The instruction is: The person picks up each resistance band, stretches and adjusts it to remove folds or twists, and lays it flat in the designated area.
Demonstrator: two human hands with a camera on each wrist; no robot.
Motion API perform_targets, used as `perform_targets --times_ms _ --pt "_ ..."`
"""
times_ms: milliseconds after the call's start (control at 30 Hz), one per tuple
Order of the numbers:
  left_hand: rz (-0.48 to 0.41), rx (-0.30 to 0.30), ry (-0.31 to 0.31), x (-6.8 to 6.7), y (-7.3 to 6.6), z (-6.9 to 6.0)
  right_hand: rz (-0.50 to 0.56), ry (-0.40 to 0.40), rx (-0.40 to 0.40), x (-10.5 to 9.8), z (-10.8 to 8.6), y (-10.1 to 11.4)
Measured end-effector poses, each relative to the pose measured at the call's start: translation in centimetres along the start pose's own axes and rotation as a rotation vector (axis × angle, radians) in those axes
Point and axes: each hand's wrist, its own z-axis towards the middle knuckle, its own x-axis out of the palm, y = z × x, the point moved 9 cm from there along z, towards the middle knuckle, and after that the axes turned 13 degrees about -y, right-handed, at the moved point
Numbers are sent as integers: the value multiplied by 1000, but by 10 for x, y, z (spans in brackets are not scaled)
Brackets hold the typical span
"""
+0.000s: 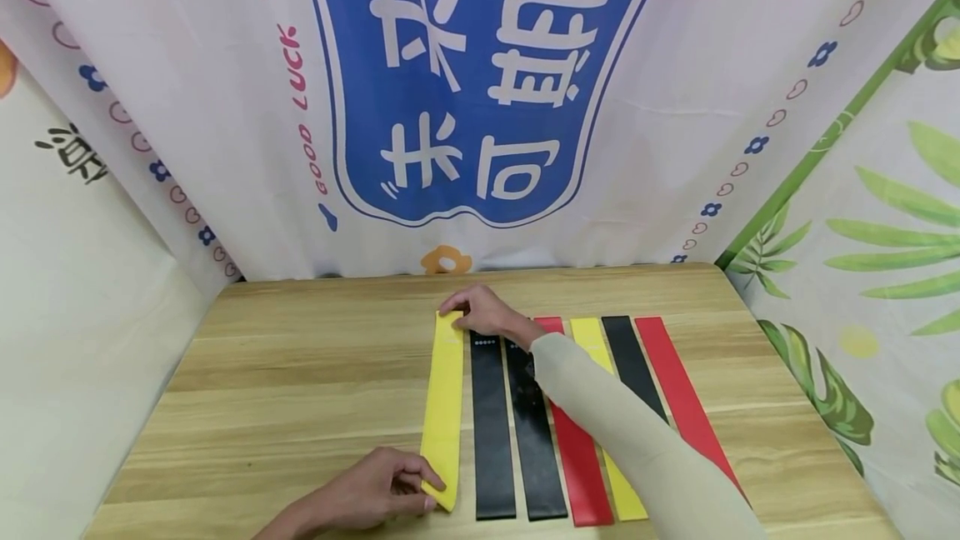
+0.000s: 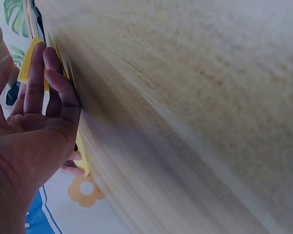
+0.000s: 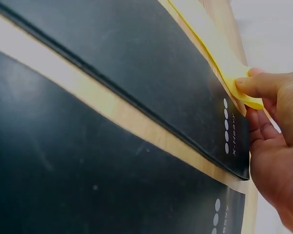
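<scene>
A yellow resistance band (image 1: 442,407) lies lengthwise at the left end of a row of flat bands. My right hand (image 1: 483,311) pinches its far end; the right wrist view shows the thumb on top of the yellow band (image 3: 229,68), whose end curves up a little. At the near end, my left hand (image 1: 375,486) holds the band's corner between thumb and fingers, and the corner is slightly lifted. Immediately right lies a black band (image 1: 492,432) with white dots and "X-Heavy" lettering, then a second black band (image 1: 542,457).
Farther right are a red band (image 1: 588,482), another yellow band (image 1: 592,336), a third black band (image 1: 633,365) and a red band (image 1: 686,398) at the end, partly under my right sleeve (image 1: 637,432). The wooden table (image 1: 285,373) meets a printed curtain (image 1: 360,248) at its back edge.
</scene>
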Motion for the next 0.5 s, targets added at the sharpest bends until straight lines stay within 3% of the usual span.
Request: perform_targets --times_ms 300,500 --pt "-68 -69 38 7 2 -2 -17 17 -1 2 0 1" --pt "-9 -102 57 7 7 -1 -25 15 -22 1 0 3"
